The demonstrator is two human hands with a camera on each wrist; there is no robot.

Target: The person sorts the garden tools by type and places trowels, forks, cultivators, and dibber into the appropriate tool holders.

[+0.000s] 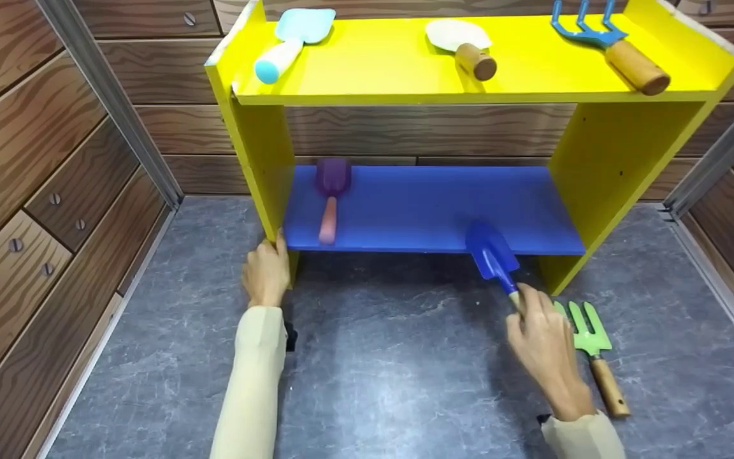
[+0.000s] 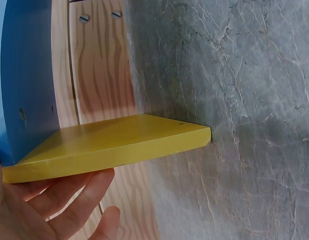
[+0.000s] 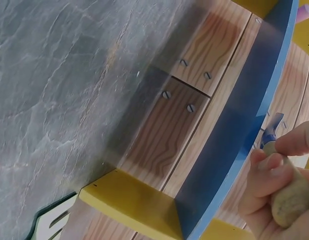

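My right hand (image 1: 542,338) grips a blue trowel (image 1: 494,255) by its wooden handle (image 3: 290,202). The blade overlaps the front edge of the blue lower shelf (image 1: 424,207) in the head view; whether it touches cannot be told. My left hand (image 1: 267,271) holds the front edge of the left yellow side panel (image 2: 109,152), fingers along its outer face, thumb partly hidden. On the blue shelf's left lies a purple scoop (image 1: 333,178) with a pink handle. Right of my right hand, a green hand fork (image 1: 590,331) lies on the grey floor, one side partly covered by the hand.
The yellow top shelf (image 1: 373,64) carries a light-blue shovel (image 1: 303,29), a white-bladed tool (image 1: 456,35) with a wooden handle, and a blue cultivator (image 1: 590,35). Wood-patterned walls (image 1: 16,223) stand behind and at both sides of the grey floor (image 1: 392,382).
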